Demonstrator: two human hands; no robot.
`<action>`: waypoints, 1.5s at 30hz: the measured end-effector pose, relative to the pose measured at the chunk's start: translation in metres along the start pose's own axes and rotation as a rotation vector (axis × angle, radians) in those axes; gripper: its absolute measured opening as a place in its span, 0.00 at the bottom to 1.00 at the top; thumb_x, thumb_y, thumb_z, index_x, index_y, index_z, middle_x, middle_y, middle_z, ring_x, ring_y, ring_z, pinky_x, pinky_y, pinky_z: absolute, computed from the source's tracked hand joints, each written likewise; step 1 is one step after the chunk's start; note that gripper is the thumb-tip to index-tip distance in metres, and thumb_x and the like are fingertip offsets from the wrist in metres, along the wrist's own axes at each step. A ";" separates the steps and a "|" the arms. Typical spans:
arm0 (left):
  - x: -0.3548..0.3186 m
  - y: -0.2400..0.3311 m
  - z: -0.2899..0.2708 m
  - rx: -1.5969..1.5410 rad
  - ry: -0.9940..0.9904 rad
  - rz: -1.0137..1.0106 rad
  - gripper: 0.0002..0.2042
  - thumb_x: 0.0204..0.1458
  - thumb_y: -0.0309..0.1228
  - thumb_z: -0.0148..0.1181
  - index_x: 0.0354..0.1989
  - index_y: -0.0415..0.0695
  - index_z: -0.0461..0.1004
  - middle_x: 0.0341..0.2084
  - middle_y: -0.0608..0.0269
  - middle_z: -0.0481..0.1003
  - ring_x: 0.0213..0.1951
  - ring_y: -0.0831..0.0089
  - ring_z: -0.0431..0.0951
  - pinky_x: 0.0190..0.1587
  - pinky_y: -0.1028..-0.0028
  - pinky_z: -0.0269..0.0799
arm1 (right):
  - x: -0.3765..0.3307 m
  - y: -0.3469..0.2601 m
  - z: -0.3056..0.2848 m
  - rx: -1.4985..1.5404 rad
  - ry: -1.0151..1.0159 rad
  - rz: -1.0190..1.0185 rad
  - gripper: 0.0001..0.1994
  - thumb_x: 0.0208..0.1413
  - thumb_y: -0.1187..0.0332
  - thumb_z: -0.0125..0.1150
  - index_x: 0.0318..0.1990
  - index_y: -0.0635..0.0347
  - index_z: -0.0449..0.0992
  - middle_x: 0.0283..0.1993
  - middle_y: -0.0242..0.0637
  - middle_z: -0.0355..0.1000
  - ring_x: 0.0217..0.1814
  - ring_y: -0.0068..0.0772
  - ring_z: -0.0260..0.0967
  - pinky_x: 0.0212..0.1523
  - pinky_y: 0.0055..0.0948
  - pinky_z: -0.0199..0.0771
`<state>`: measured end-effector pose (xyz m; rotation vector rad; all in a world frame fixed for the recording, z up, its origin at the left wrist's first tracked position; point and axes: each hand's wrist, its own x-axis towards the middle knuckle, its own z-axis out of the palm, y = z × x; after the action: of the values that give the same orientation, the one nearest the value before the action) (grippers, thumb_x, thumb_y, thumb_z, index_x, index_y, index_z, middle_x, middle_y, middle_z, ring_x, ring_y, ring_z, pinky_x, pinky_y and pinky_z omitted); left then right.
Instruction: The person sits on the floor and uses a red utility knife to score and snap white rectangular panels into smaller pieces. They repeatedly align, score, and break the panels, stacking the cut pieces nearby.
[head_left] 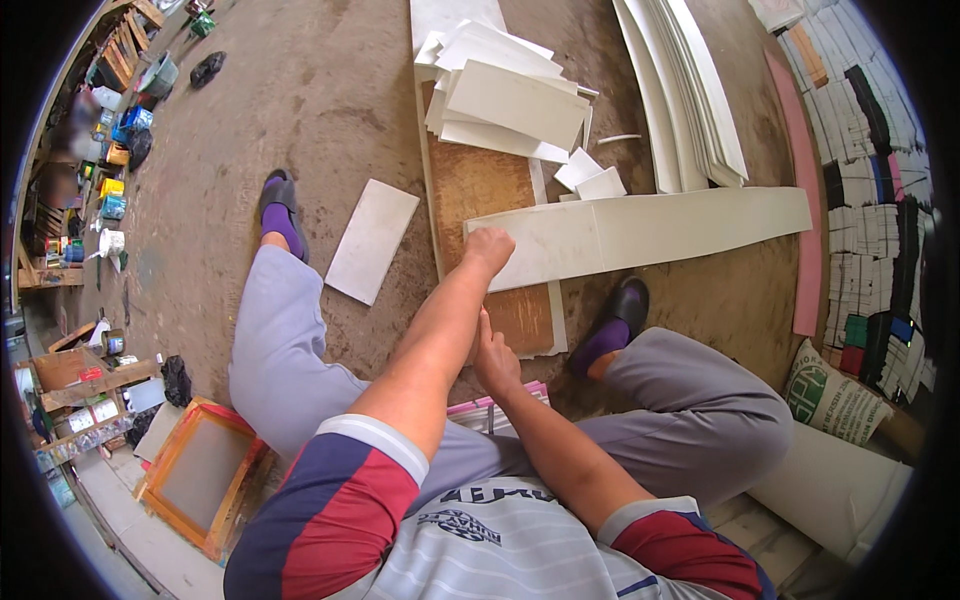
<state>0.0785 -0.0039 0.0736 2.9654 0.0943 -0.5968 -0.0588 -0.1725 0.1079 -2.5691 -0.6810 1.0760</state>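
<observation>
White strip [680, 231] is lying across a board [480, 190], perhaps for backing; left hand [490, 250], fisted, contents hidden, is apparently steadying its end; right hand [496, 362]: grip I cannot tell.

A person [500, 540] is wearing a pale gray shirt [440, 570], red and blue sleeves [340, 500], gray pants [690, 410], purple socks [283, 225], dark slippers [628, 300]

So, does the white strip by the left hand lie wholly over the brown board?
No, the white strip extends rightward past the brown board.

Sheets [520, 100] lie piled on the board [485, 190], beyond the strip [680, 230].
</observation>
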 end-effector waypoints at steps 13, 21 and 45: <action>0.017 0.016 -0.007 0.001 0.017 -0.090 0.08 0.54 0.25 0.61 0.35 0.50 0.87 0.36 0.63 0.86 0.41 0.64 0.87 0.33 0.61 0.81 | 0.079 -0.002 -0.004 0.242 0.125 -0.158 0.26 0.64 0.50 0.56 0.60 0.61 0.71 0.57 0.53 0.74 0.59 0.55 0.73 0.55 0.48 0.73; 0.019 0.015 0.004 0.081 0.045 -0.066 0.07 0.51 0.26 0.63 0.34 0.48 0.86 0.33 0.59 0.85 0.38 0.61 0.87 0.30 0.58 0.79 | 0.135 -0.045 -0.003 0.704 0.390 -0.001 0.26 0.66 0.49 0.55 0.61 0.60 0.70 0.56 0.48 0.73 0.56 0.48 0.71 0.56 0.43 0.72; 0.009 0.012 0.002 0.071 0.022 -0.063 0.07 0.54 0.27 0.62 0.34 0.49 0.86 0.33 0.63 0.85 0.40 0.63 0.87 0.32 0.58 0.80 | 0.147 -0.074 -0.016 0.759 0.502 0.048 0.29 0.66 0.48 0.57 0.64 0.62 0.68 0.57 0.45 0.72 0.56 0.43 0.69 0.58 0.39 0.70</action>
<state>0.0872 -0.0155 0.0692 3.0484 0.1719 -0.5879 0.0193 -0.0344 0.0618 -2.0409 -0.0515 0.5040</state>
